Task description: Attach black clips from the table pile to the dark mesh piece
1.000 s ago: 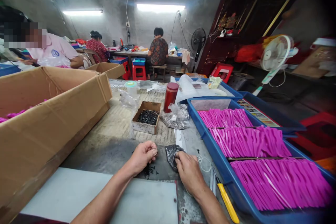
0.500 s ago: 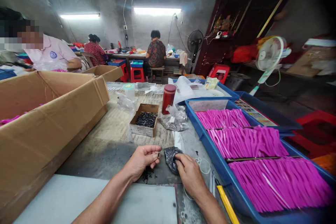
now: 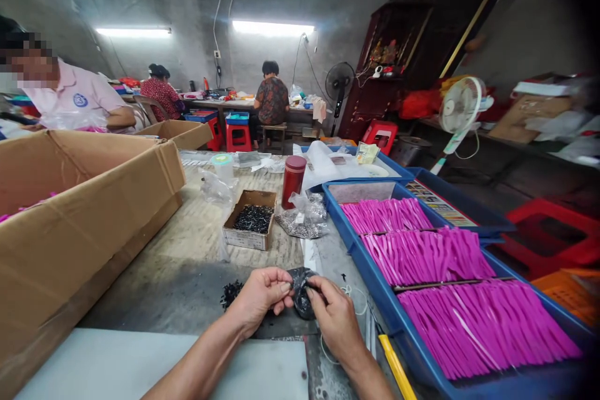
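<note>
Two bare hands are occupying the lower centre of the frame, with a black plastic bag (image 3: pixel 304 301) sitting between them. The right hand (image 3: pixel 334 312) is clamping its thumb and fingers on the bag's right side. The left hand (image 3: pixel 262 300) is pressing thumb and forefinger together at the bag's left edge; whether anything is between them cannot be told. Just beside that hand, small black pieces (image 3: pixel 230 294) are lying in a pile on the counter (image 3: pixel 197 234). Near the frame's centre, a small cardboard box (image 3: pixel 246 239) is holding dark pieces, beside a red canister (image 3: pixel 294 182). At lower right, a blue tray (image 3: pixel 354 236) is carrying rows of magenta strips (image 3: pixel 482 325).
</note>
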